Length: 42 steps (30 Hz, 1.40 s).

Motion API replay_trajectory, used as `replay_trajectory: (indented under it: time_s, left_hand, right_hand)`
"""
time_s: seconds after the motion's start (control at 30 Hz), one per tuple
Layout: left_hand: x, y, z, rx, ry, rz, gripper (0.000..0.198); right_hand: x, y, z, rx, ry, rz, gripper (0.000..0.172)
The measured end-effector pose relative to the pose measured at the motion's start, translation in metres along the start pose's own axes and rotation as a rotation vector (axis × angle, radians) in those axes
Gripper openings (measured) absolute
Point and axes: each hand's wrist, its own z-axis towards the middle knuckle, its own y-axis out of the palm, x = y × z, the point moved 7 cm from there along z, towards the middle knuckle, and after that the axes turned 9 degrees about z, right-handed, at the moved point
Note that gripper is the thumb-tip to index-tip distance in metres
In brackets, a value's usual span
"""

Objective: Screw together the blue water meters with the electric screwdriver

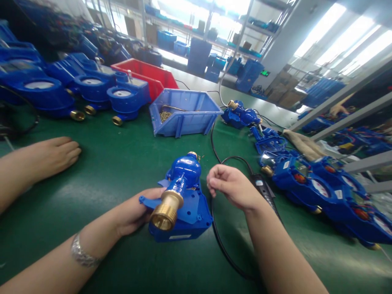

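Note:
A blue water meter (185, 171) with a threaded brass pipe end (167, 212) lies underside up in front of me on the green table. My left hand (139, 210), with a silver bracelet at the wrist, grips its left side; some of the fingers are hidden behind the blue housing. Just right of the meter, apart from it, my right hand (228, 183) is raised with its fingers curled and pinched together. Whatever may be between those fingertips is too small to make out. Tiny brass-coloured bits (200, 158) show beside the meter's far end.
Another person's hand (61, 151) rests flat at left. Beyond the meter stands a blue bin (190, 122) with small brass screws, beside a red bin (143, 73). Finished-looking meters (122, 98) crowd the left; several more (318, 185) line the right. A black cable and power strip (265, 190) lie nearby.

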Motion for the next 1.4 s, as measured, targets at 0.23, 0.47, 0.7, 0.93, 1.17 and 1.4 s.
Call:
replay_trajectory:
  time_s: [0.23,0.47,0.7,0.93,1.17,1.4]
  left_hand:
    - [-0.006,0.005,0.003,-0.125,-0.043,-0.05,0.002]
    - [-0.004,0.009,0.001,-0.146,-0.047,-0.019,0.007]
    - [-0.006,0.005,-0.001,-0.097,-0.057,-0.061,0.009]
    - [-0.006,0.003,0.001,-0.119,-0.044,-0.067,0.004]
    - [-0.002,0.007,-0.004,-0.186,-0.027,-0.04,0.013]
    - [-0.01,0.009,0.001,-0.195,0.025,-0.115,0.011]
  right_hand:
    - [-0.002,0.027,-0.052,-0.201,0.005,0.214,0.018]
    - [-0.004,0.029,-0.048,-0.181,0.026,0.037,0.013]
    - [-0.006,-0.002,-0.011,-0.112,0.082,-0.23,0.016]
    - [0.026,-0.048,0.09,0.306,0.108,-0.544,0.019]
    - [0.029,-0.041,0.095,0.293,0.037,-0.537,0.021]
    - [-0.025,-0.021,0.002,0.326,-0.168,-0.175,0.014]
